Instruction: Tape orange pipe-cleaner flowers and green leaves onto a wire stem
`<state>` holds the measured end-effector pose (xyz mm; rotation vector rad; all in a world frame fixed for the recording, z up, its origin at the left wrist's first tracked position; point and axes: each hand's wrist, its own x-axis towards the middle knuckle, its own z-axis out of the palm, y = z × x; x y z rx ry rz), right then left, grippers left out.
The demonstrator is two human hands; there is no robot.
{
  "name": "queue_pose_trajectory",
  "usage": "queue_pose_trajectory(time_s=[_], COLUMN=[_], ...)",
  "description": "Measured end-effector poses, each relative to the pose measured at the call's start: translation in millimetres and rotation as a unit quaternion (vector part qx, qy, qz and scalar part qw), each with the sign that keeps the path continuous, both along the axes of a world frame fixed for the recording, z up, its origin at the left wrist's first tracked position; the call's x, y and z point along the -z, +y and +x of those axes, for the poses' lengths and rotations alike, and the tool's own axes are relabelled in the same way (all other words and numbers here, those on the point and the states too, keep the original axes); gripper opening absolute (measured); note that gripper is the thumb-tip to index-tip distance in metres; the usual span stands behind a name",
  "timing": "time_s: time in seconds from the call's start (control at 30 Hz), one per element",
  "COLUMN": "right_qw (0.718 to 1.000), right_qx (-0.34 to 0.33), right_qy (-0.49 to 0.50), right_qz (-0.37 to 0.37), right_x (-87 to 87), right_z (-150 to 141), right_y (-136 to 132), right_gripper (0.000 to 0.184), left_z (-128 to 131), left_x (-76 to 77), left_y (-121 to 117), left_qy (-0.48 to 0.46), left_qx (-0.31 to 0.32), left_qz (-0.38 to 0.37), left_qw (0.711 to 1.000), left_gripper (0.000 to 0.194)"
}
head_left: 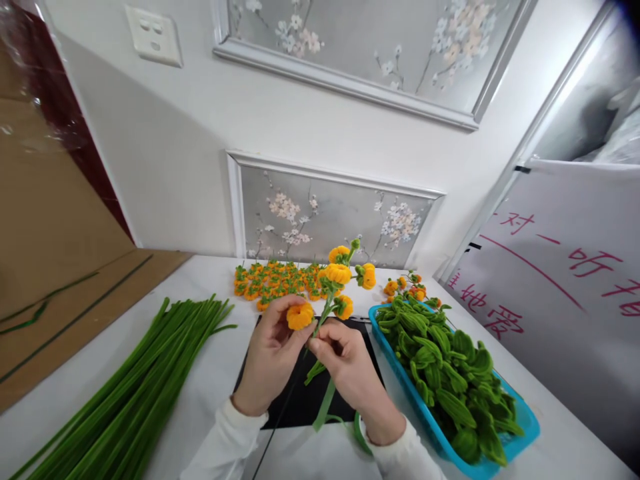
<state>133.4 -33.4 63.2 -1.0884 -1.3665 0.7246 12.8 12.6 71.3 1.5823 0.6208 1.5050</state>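
Both hands meet over a black mat (pixel 285 407) in the middle of the table. My left hand (pixel 275 350) is closed on an orange flower (pixel 300 316), held by its base beside the stem. Thumb and fingers of my right hand (pixel 345 357) pinch the green stem of a flower spray (pixel 338 273), which carries several orange blooms and a green bud at its tip. A strip of green tape (pixel 325 405) hangs below the right hand, and a roll of green tape (pixel 361 437) lies partly hidden by the right wrist. Some green stem ends show between the hands.
Long green fuzzy stems (pixel 145 373) lie in a bundle on the left. Many small orange flowers (pixel 273 280) sit in rows at the back. At right, a blue basket (pixel 430 427) holds green leaves (pixel 450 373); finished-looking orange sprays (pixel 407 287) lie behind it. Cardboard (pixel 75 300) borders the table's left.
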Motion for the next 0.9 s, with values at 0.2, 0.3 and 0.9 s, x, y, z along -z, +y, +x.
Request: queue_pose_trajectory(time_s=[0.2, 0.3, 0.9], right_qw=[1.0, 1.0, 0.995], right_qx=[0.002, 0.014, 0.083], right_qy=[-0.001, -0.003, -0.015], right_qz=[0.017, 0.017, 0.044], right_x=[0.0, -1.4, -4.0], right_z=[-0.7, 1.2, 5.0], right_y=[0.4, 1.5, 7.3], right_gripper=[0.025, 0.026, 0.024], left_z=[-1.3, -5.3, 0.2], left_x=[-3.7, -4.0, 13.6], left_y=[-2.6, -3.7, -19.4], left_qy=[-0.011, -0.015, -0.038], left_qx=[0.071, 0.093, 0.165], left_qz=[-0.052, -0.072, -0.298], left_qw=[0.996, 0.993, 0.939], left_gripper=[0.049, 0.064, 0.023])
